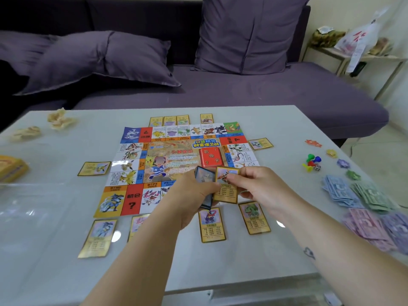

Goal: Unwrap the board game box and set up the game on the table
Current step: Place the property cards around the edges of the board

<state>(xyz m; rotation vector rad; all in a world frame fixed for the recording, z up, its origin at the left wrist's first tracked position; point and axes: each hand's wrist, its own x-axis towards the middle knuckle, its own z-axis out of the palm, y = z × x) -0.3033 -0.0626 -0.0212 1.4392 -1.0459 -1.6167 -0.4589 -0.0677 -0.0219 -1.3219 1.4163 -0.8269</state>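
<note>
A person's two bare forearms reach over a pale, glossy bench (287, 129), with the hands meeting above the near edge of a colourful square game board (172, 160). The board lies flat in the middle of the bench.

The left hand (194, 195) curls round a small stack of cards (204, 184) with dark blue backs, gripping it upright. The right hand (260, 186) pinches a single yellow card (226, 192) between thumb and fingers, face up, just beside the stack and touching it.

More yellow cards lie flat around the board's outer edge (212, 224): several along the near side, one on the left, one on the right and four along the far side. A red deck (209, 156) sits on the board's centre panel.

To the right, well apart from the board, are:
- a cluster of coloured pawns (311, 162) with a die (318, 167) touching them;
- four small coloured tokens (343, 163) in a loose line;
- untidy piles of blue, green and purple paper money (357, 195).

At the left edge sits a yellow box (11, 170), with clear plastic film (33, 202) near it. Two crumpled wrappers (59, 119) lie at the far left corner. A purple sofa (242, 96) with cushions (249, 34) stands behind the bench.
</note>
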